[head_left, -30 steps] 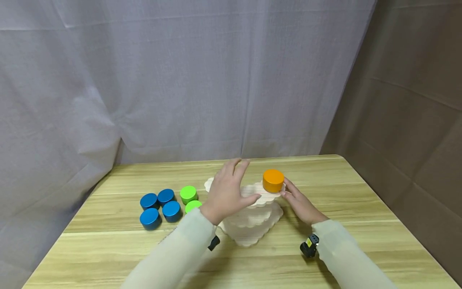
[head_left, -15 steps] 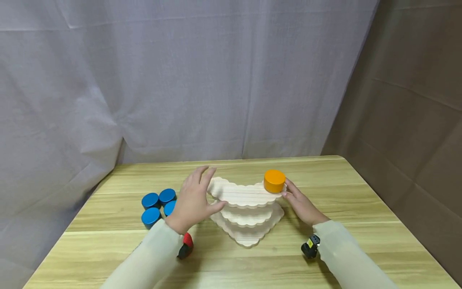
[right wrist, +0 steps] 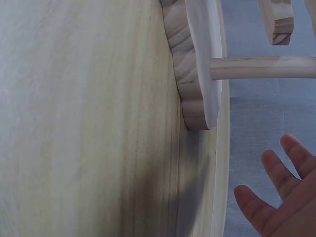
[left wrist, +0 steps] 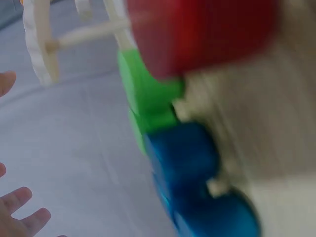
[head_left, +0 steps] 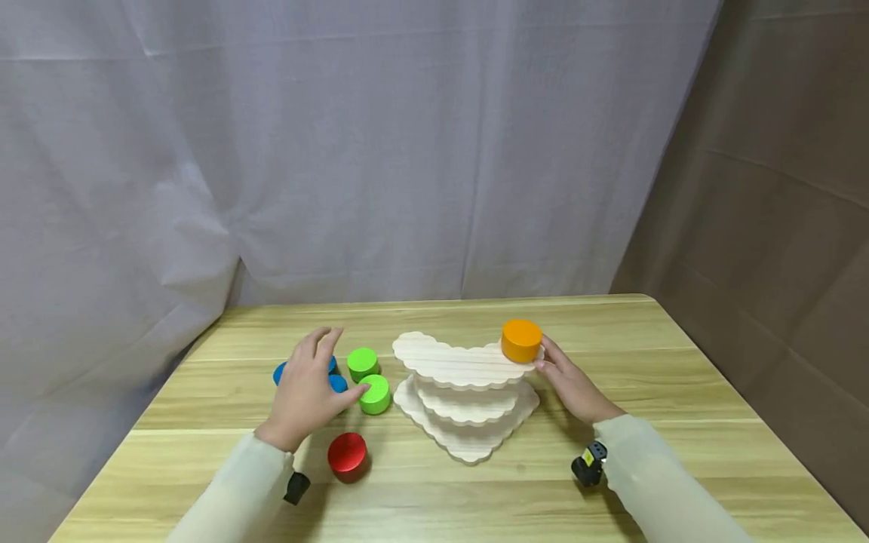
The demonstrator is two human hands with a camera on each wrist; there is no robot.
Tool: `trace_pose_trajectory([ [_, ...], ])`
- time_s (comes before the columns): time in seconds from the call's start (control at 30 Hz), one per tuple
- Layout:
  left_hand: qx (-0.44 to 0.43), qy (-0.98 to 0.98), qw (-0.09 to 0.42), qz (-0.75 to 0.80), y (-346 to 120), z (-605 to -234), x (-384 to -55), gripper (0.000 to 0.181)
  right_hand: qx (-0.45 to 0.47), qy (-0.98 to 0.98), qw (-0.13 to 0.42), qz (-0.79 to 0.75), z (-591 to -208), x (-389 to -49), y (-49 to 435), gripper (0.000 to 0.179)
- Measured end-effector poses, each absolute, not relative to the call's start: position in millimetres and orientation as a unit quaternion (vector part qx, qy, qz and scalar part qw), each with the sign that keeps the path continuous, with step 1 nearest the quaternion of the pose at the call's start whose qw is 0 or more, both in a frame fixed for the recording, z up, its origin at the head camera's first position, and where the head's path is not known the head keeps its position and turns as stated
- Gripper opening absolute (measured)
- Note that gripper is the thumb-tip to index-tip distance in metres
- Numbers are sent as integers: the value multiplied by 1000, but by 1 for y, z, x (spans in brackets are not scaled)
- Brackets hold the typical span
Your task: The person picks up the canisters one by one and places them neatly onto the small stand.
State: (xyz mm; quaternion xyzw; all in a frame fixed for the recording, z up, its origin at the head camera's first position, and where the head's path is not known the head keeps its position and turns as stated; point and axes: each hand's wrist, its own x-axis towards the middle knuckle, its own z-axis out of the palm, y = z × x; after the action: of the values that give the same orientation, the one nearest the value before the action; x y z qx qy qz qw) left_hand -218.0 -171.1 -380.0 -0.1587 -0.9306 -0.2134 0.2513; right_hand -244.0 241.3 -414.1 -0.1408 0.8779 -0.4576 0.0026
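One three-tier scalloped wooden stand: found it upright on the wood-grained bench, with a pale dowel set into its lowest board in the right wrist view. Saw the orange cylinder resting flat on the top tier, at the right end of the stand. Noted the right hand beside that same end of the stand, thumb and a finger close to the tier edge and the orange cylinder; fingers loosely straight and spread in the right wrist view, without a visible grip. Could not tell about actual contact.

Saw the left hand to the left of the stand, over the blue cylinders, thumb and fingers spread wide and holding nothing. Could not count the blue cylinders, partly hidden by the left hand. Made out two green cylinders between them and the stand, the nearer partly overlapped by the left thumb. Found the red cylinder left of the stand and nearer the person, blurred in the left wrist view. Noted black wrist cameras below pale sleeves, a grey curtain behind the stand and a brown curtain to its right.
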Motion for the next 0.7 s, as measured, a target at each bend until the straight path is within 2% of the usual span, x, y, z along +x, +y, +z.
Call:
trace_pose_trajectory([
  [0.27, -119, -943, 231, -208, -206, -396, -215, 94, -136, 879, -2, -456, -413, -244, 243, 63],
  [0.7, -38, -956, 136, -257, -238, -410, -212, 91, -133, 881, 8, -454, -412, -243, 240, 63],
])
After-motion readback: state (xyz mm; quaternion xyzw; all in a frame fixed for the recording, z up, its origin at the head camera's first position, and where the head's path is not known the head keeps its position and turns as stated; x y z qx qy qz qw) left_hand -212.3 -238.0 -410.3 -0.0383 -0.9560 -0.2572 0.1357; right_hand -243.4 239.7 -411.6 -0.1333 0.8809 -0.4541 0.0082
